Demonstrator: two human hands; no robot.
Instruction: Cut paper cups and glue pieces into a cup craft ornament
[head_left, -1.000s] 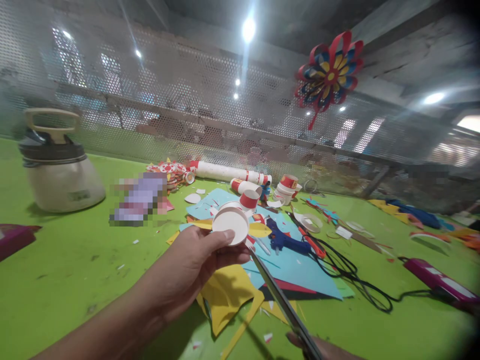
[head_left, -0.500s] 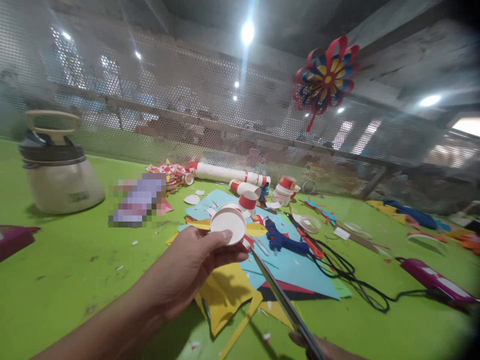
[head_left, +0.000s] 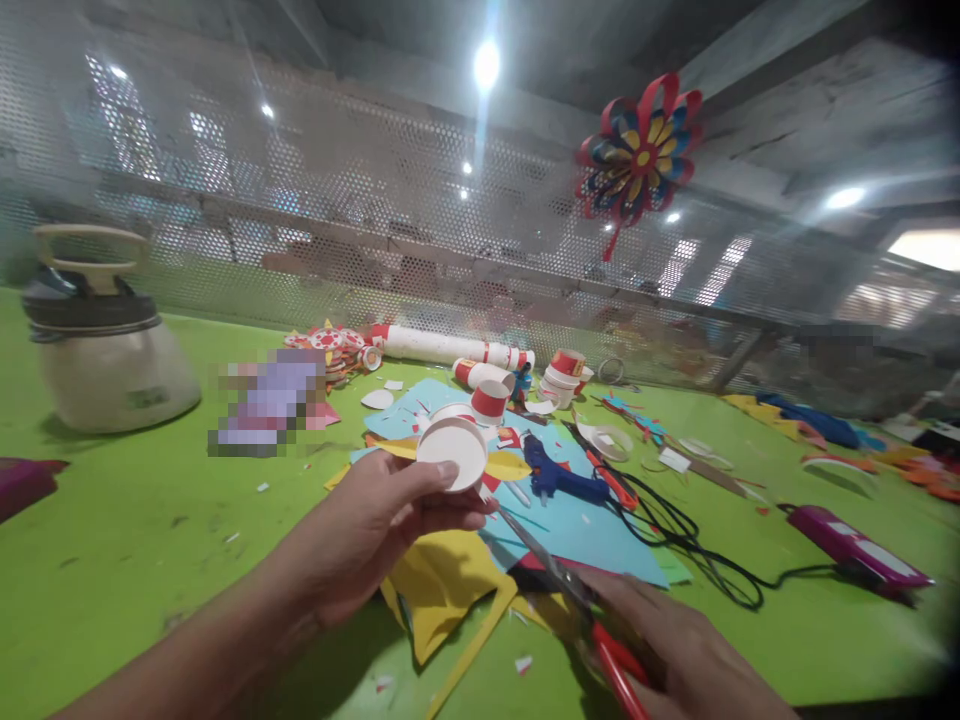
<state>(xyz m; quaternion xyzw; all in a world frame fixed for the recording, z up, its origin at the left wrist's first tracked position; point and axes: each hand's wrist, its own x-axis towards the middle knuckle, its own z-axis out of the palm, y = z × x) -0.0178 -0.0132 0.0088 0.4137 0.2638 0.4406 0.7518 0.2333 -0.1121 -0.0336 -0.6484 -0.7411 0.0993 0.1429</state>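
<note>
My left hand [head_left: 397,510] grips a cut-down paper cup [head_left: 451,452], its round white side facing me and the thumb pressed on it. In my right hand [head_left: 667,640] is a pair of scissors [head_left: 559,570] with red handles. The blades point up and left, their tips close by the lower right edge of the cup piece; whether they touch it I cannot tell. Under my hands lie a crumpled yellow sheet [head_left: 435,600] and light-blue paper [head_left: 585,530]. Just behind the cup piece stands a red-and-white paper cup [head_left: 489,402].
A blue glue gun [head_left: 562,477] lies on the blue paper, with black cable [head_left: 720,560] trailing right. A purple power strip [head_left: 855,545] is at right, a large kettle-like jug [head_left: 112,350] at left. Stacked cups [head_left: 562,378] and a long white tube [head_left: 442,345] sit at the back.
My right hand and the scissors' red handles have come further into view from the lower edge. The left hand still holds the cup piece. The whole view has shifted slightly.
</note>
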